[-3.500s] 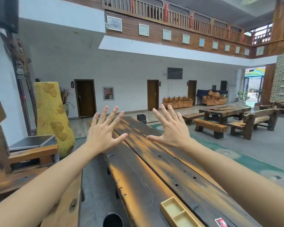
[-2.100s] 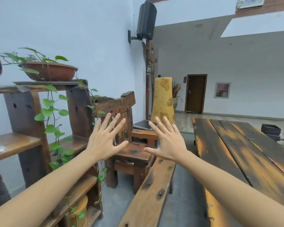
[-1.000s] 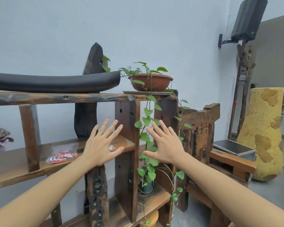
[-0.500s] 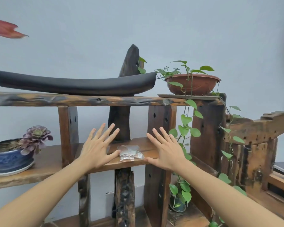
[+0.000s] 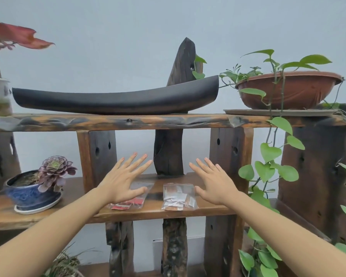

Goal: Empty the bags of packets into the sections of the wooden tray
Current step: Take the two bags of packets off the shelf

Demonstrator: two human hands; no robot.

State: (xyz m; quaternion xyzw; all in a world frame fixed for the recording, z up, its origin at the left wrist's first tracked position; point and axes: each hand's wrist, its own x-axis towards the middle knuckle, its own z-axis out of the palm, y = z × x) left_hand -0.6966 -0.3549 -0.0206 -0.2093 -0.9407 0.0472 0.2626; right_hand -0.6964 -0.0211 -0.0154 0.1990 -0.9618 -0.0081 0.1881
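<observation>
Fingers of left hand spread wide, gripping nothing, over clear bag w/ red packets. Right hand same, splayed, empty, just beside bag w/ white & brown packets. Both bags flat on middle wooden shelf, near front edge. Blue succulent pot well left.
</observation>
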